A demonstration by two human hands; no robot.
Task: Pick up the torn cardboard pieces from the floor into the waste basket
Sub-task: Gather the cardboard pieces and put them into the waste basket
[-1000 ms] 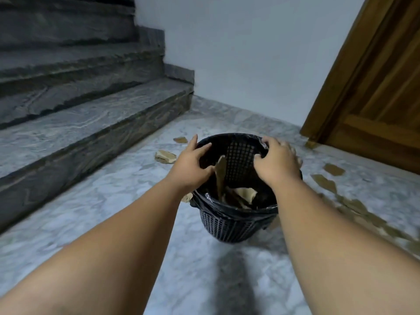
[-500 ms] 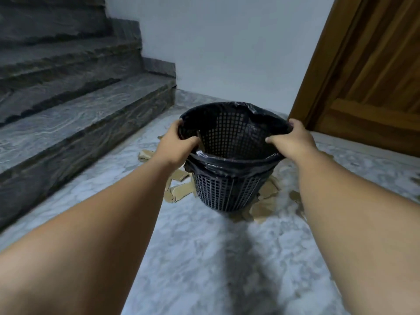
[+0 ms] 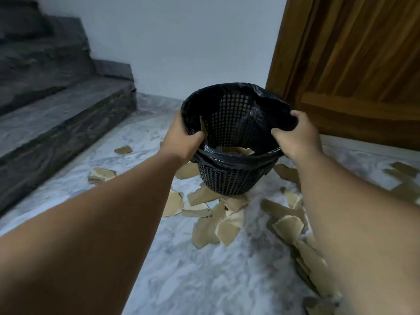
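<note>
Both hands grip the black mesh waste basket (image 3: 229,176) by its rim: the left hand (image 3: 181,142) closes on the left side, thumb hooked over the edge into the black liner bag (image 3: 268,98), and the right hand (image 3: 297,137) closes on the right side, fingers (image 3: 297,115) curled over the rim and the bunched liner. The basket is tilted, its mouth turned toward the camera; whether its base touches the floor cannot be told. A few torn cardboard pieces (image 3: 236,151) lie inside near the bottom, and one stands against the inner left wall. Many more cardboard pieces (image 3: 225,226) are scattered on the grey marble floor (image 3: 204,280) below and near the basket, with others strung out to the right and two lying to the left near the dark stone stairs (image 3: 56,114). A wooden door (image 3: 354,64) stands far right, beside a white wall (image 3: 181,42).
</note>
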